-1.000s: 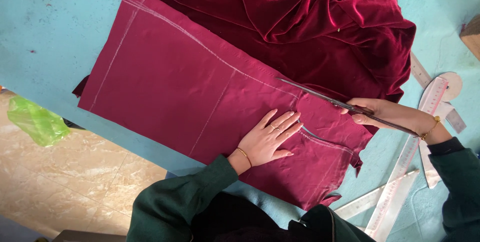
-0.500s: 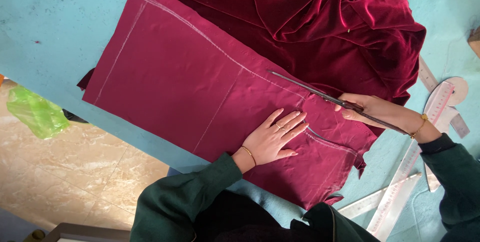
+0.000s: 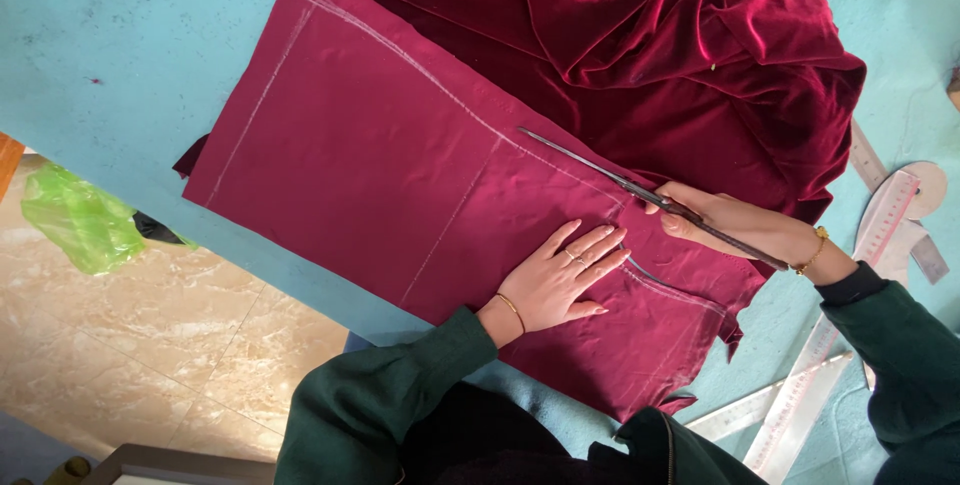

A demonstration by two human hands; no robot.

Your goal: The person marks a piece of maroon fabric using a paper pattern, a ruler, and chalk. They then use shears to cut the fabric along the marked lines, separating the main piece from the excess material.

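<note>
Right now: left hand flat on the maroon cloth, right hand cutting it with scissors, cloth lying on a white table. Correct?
Not quite. The head view shows the table is light blue, not white. The rest holds: the left hand lies flat on the maroon cloth, and the right hand works the scissors along it.

A turquoise worktable (image 3: 120, 35) stands over a beige marble floor (image 3: 150, 365) in daylight.
</note>
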